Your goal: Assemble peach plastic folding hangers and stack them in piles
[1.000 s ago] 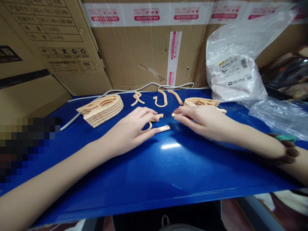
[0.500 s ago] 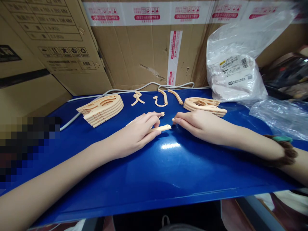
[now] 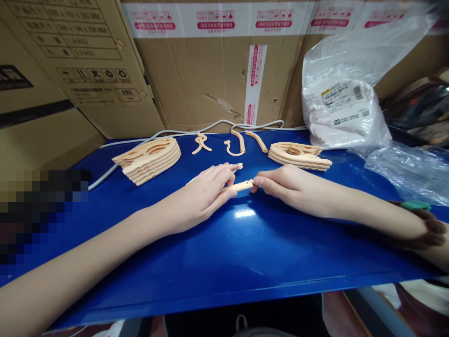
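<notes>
My left hand (image 3: pixel 212 189) is closed around a beige hanger piece (image 3: pixel 242 186), whose flat end with a small hole sticks out to the right. Another beige tip (image 3: pixel 240 166) shows past my left fingers, and most of what lies under that hand is hidden. With thumb and fingers pinched, my right hand (image 3: pixel 280 182) meets the holed end of the hanger piece. Whatever small part sits in that pinch is mostly covered. Behind the hands lie a beige hook piece (image 3: pixel 235 146), a curved bar (image 3: pixel 257 141) and two crossed curved pieces (image 3: pixel 201 143).
Stacks of beige hanger parts stand at left (image 3: pixel 150 159) and right (image 3: pixel 300 156) on the blue table (image 3: pixel 210 262). A white cable (image 3: pixel 196 127) runs along the back by a cardboard box (image 3: pixel 196 75). At back right sits a plastic bag (image 3: pixel 345 103).
My right hand has come slightly left and down, so its fingertips now meet the end of the hanger piece. The left hand has shifted slightly to the right with it.
</notes>
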{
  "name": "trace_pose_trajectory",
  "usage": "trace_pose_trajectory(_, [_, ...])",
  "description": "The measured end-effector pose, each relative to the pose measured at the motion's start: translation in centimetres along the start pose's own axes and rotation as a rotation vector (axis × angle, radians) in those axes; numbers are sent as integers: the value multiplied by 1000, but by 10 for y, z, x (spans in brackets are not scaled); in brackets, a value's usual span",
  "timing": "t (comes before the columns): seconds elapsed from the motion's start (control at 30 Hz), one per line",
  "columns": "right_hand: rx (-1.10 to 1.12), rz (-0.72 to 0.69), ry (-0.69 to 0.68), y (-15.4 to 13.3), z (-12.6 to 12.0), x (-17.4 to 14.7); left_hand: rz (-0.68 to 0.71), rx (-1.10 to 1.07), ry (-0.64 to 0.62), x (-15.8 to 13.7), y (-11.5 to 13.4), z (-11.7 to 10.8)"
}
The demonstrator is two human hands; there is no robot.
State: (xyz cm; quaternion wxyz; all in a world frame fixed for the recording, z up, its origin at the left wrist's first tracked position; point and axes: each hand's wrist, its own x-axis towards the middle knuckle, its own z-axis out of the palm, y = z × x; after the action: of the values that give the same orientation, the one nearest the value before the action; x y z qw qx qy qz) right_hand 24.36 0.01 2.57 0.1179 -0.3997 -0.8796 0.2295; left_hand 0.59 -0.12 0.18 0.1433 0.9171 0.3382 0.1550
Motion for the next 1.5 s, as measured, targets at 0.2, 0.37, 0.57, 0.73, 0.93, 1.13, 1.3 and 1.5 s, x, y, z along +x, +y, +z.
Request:
trace_pose_trajectory(0.2, [33, -22, -21, 1, 2, 1, 20, -9, 19, -2, 2, 2])
trace_pose_trajectory(0.37, [50, -50, -27, 0, 5, 3, 10, -14, 20, -2, 1, 1])
trace_pose_trajectory(0.57, [-239, -55, -20, 0, 11, 3, 34, 94, -50, -3, -1, 3])
trace_pose_trajectory(0.73, [-576, -134, 58, 2, 16, 0, 25, 111, -67, -3, -1, 3])
trace_pose_trajectory(0.93, [-783, -262, 175, 5, 18, -3, 8, 91, -83, -3, -1, 1])
trace_pose_trajectory(1.13, [-716, -250, 154, 2, 14, -4, 16, 85, -90, -3, 1, 0])
trace_pose_trajectory(1.3, [-637, -193, 134, 1, 13, -4, 42, 78, -93, -3, 1, -1])
trace_pose_trajectory(1.5, [-650, -203, 141, 2, 14, -4, 33, 58, -107, -5, -2, 0])
